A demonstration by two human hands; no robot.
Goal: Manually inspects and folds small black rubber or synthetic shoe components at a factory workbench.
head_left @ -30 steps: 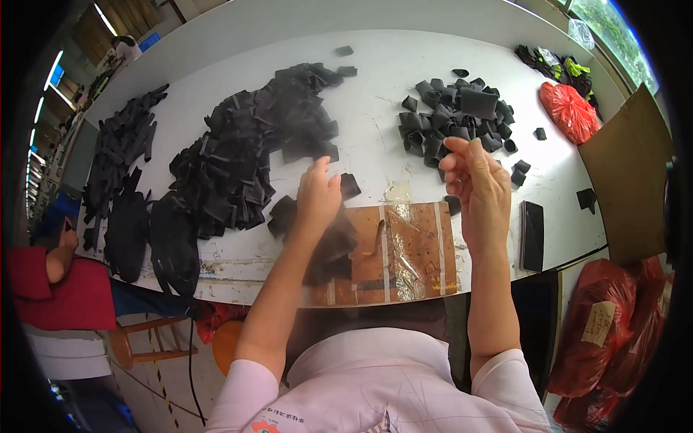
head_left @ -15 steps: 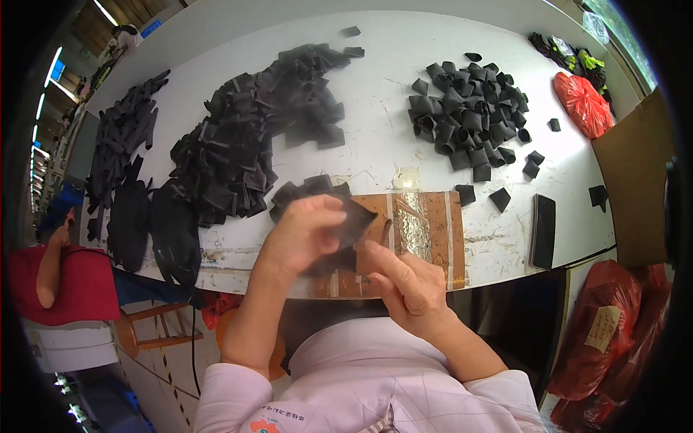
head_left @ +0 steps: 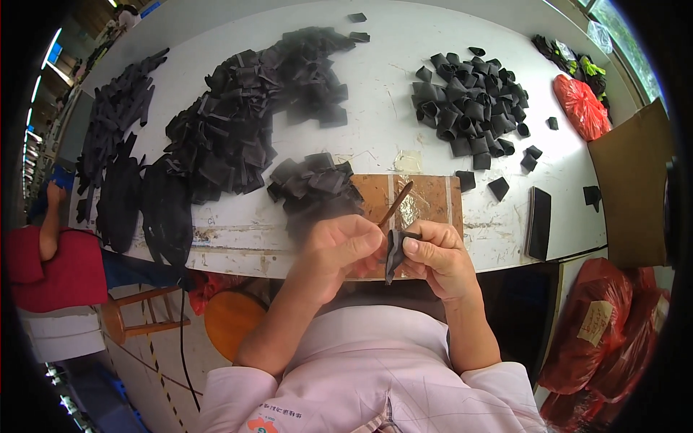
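Observation:
A small folded piece of black fabric [head_left: 394, 256] is pinched between the thumb and fingers of my right hand [head_left: 442, 261], just above the table's front edge. Beside it, my left hand [head_left: 338, 249] has its thumb and fingers closed together; what they grip is partly hidden. A thin brown stick [head_left: 397, 203] slants up from near the left fingertips, over a brown board [head_left: 440, 191]. Which hand holds the stick, if either, I cannot tell. Just beyond the left hand lies a small heap of black fabric pieces [head_left: 314, 184].
A large black fabric heap [head_left: 238, 115] and dark strips [head_left: 119, 108] lie left. Right are rolled black pieces [head_left: 469, 101], a phone [head_left: 538, 224], a red bag [head_left: 583, 107] and a cardboard box [head_left: 628, 187]. A wooden stool [head_left: 234, 321] stands below; another person's arm [head_left: 50, 220] shows far left.
Both hands have moved nearer my body. The black piece has passed from my left hand's side into my right fingers, and the brown stick now shows longer and more tilted.

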